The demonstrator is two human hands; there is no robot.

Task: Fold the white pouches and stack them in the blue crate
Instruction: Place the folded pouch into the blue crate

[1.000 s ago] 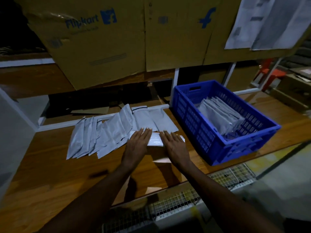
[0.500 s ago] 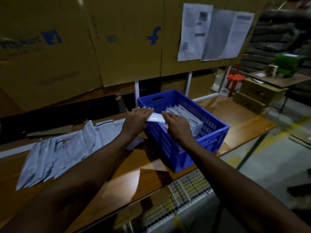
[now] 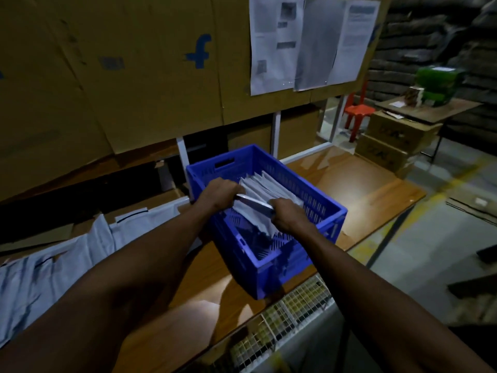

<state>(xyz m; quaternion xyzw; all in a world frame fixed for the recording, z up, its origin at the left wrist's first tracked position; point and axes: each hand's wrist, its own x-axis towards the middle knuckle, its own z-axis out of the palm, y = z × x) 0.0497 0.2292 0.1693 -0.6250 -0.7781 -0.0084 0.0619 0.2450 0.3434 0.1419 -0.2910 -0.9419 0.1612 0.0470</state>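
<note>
- Progress stands at a middle stage: a batch of folded white pouches (image 3: pixel 271 188) stands on edge inside the blue crate (image 3: pixel 271 275), leaning in a row against its far right side.
- Current item: one folded pouch (image 3: pixel 254 203) is held over the crate interior, at the near end of that row, apparently about to be added to it.
- Left hand (image 3: pixel 219 193): fingers curled round the left end of the folded pouch, gripping it.
- Right hand (image 3: pixel 289 215): fingers curled round the right end of the same pouch, gripping it.
- Crate capacity: the near portion of the crate floor shows bare lattice, so room for further pouches remains.
- Remaining work: a spread of unfolded pouches (image 3: pixel 53 270) lies overlapped on the wooden table (image 3: pixel 363 200), to the left of the crate. By this evidence, a good share of the job is not yet done.
- Count: lighting is dim and the pouches overlap, so neither the stacked nor the unfolded quantity can be determined.
- Next requirement, as a judgement: seat the held pouch upright against the row so that the fold does not spring open.
</note>
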